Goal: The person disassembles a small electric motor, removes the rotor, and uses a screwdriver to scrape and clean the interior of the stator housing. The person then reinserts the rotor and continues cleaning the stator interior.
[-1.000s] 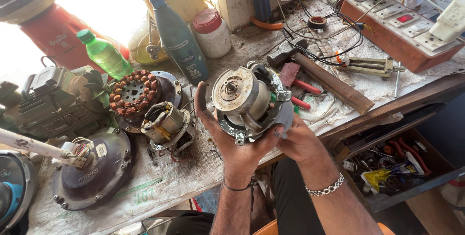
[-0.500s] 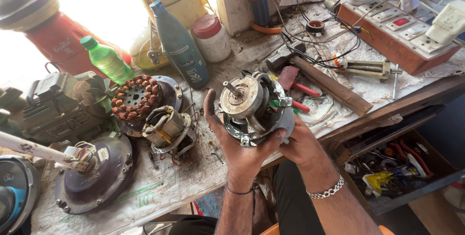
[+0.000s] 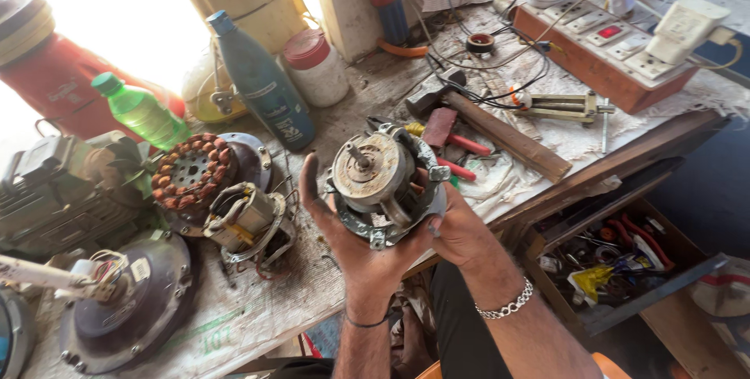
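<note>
Round rusty grey metal motor with short shaft (image 3: 380,184), above bench edge | left hand (image 3: 351,242) cups it from 7 o'clock, right hand (image 3: 457,230) closed on rim at 4 o'clock | seems heavy, rigid, greasy; hold the rim, not the shaft | copper-wound stator (image 3: 191,176) at 9 o'clock, hammer (image 3: 484,121) at 2 o'clock.

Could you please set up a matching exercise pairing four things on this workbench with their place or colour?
Things:
1. small motor
2. hammer
3. small plastic bottle
4. white jar

Descriptions:
A. bright green, at the bench's left side
B. has a red lid
C. held in both hands, shaft pointing up
D. lies flat on the bench, wooden handle toward the right

Pairs: 1-C, 2-D, 3-A, 4-B. The left hand cups the motor from below; the right hand grips its right side.
</note>
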